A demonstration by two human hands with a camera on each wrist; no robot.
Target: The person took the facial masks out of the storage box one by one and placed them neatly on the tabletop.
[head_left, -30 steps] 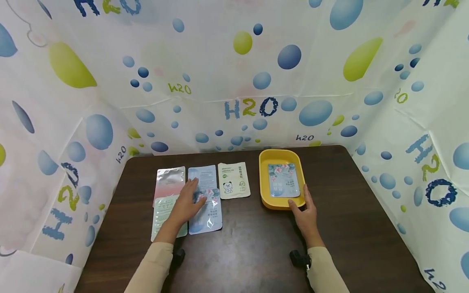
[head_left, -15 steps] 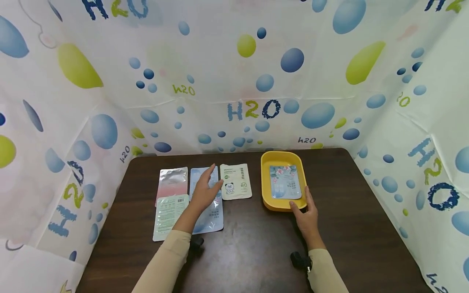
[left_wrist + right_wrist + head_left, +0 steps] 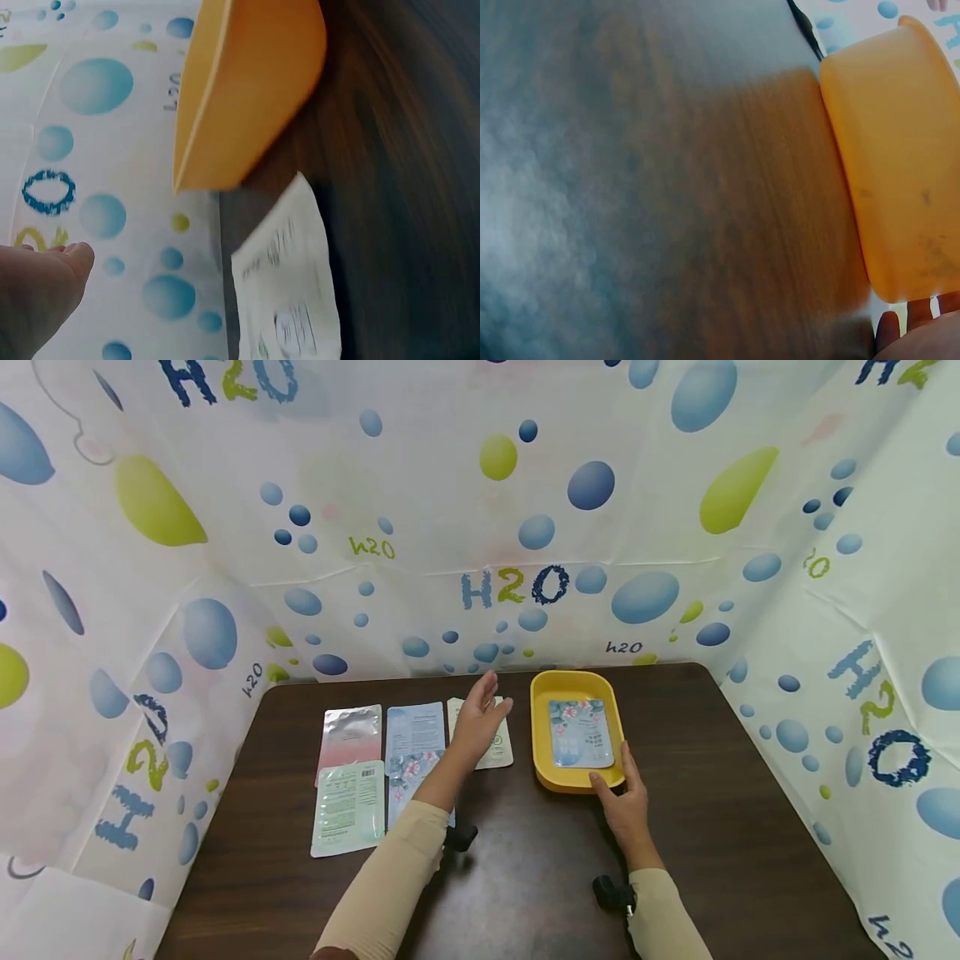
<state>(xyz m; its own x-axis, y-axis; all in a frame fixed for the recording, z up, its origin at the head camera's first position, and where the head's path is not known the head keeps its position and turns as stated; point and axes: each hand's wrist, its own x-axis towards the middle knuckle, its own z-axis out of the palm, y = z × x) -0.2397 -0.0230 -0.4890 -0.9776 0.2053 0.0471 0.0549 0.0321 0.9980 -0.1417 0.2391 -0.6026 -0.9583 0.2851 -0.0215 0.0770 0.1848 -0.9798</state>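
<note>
My left hand hovers over the cream bear packet, partly covering it, with fingers extended and holding nothing. In the left wrist view the hand shows at the left edge, apart from the cream packet. My right hand holds the near right corner of the yellow plastic tray, thumb at the front rim and fingers along the right side. Inside the tray lies a blue floral face mask packet. The right wrist view shows fingers beside the tray's wall.
Left of the cream packet lie a silver-and-pink packet, a pale green one, a light blue one and a blue floral one partly under the left forearm. A printed curtain rises behind the dark table.
My left hand has moved right, from the floral packet across the light blue one to over the cream packet. My right hand and the tray have stayed in place.
</note>
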